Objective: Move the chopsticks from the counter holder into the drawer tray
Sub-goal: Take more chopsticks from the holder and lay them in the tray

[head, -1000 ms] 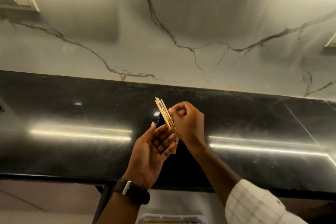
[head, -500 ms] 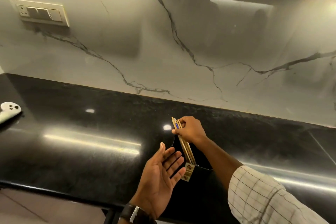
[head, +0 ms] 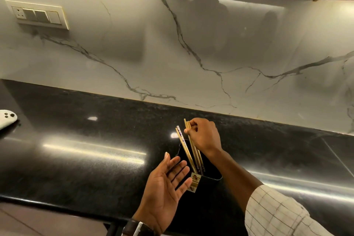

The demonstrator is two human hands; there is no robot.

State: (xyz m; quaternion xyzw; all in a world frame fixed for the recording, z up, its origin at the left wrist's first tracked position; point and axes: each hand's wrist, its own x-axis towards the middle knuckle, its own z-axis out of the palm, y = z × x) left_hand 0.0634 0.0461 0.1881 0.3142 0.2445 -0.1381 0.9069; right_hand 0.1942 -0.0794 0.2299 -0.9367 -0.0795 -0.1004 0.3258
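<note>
A black holder [head: 209, 173] with a small printed label stands on the black counter [head: 86, 159]. Several wooden chopsticks [head: 186, 149] lean up out of it. My right hand [head: 204, 135] pinches the tops of a few of them near their upper ends. Two others, one with a patterned white tip, lean apart to the left, free of my fingers. My left hand [head: 166, 184] hovers beside the holder on its left, palm up, fingers straight, holding nothing. The drawer tray is out of view.
A white marble backsplash [head: 172, 53] rises behind the counter, with a switch panel [head: 37, 15] at upper left. A white phone [head: 6, 119] lies at the counter's far left edge. The counter's front edge runs along the bottom.
The view has tilted up and left, so the drawer below has left the frame. The chopstick bundle has split: my right hand keeps a few while two lean apart. My left hand has opened wider.
</note>
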